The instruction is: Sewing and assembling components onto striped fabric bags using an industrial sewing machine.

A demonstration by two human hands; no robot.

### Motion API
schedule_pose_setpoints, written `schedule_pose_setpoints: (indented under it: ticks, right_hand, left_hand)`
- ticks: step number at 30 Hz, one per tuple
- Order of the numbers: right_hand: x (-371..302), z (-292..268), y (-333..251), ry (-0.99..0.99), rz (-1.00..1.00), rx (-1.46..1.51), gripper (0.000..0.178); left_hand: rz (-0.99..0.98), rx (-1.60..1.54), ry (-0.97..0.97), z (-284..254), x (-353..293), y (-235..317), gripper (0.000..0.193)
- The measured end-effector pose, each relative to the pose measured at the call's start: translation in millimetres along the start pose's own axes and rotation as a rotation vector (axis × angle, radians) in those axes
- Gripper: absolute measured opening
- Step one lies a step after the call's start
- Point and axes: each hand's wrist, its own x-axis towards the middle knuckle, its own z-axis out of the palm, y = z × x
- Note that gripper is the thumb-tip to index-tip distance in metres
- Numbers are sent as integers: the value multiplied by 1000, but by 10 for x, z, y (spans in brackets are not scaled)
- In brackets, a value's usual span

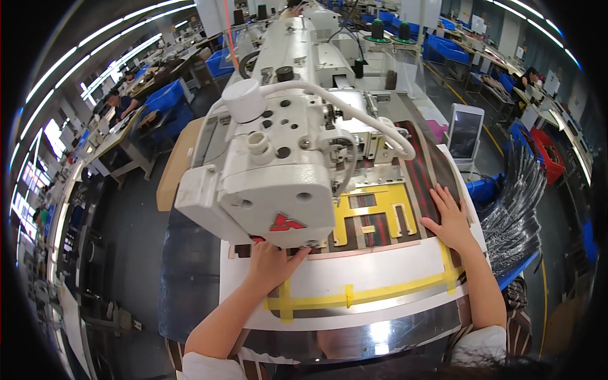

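A large white industrial sewing machine (272, 183) stands in front of me. Striped brown, black and red fabric (415, 158) lies on its bed, under a yellow metal clamp plate (396, 193) with cut-out slots. My right hand (451, 223) rests on the fabric to the right of the plate, fingers spread, holding nothing. My left hand (269, 265) lies flat at the fabric's near edge, just below the machine head. Its thumb stretches out to the right, while the machine head partly hides its fingertips. A white sheet (386, 269) with yellow tape (380, 294) lies nearest me.
A shiny metal table edge (354, 342) runs along the front. To the right stand a control screen (465, 130) and a heap of clear plastic bags (516, 209). Thread cones (378, 30) stand behind the machine. Other people sit at benches farther off, near blue bins (166, 98).
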Motion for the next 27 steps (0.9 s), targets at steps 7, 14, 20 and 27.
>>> schedule_pose_setpoints:
  ticks: [7,14,20,27]
  right_hand:
    - [34,17,-29,-14,-8,-2,76]
    - [33,3,-17,-29,3,-14,77]
    - [51,77,-20,-21,-18,-8,77]
    - [10,78,89,27,-2,-2,78]
  left_hand:
    - [-19,0,-26,26,-28,-16,42]
    - [-132,-117,-172,12,-31,-9,43]
    - [-92,-122,-138,20,-70,-52,43]
    - [-35,-19,-108,68,14,21,50]
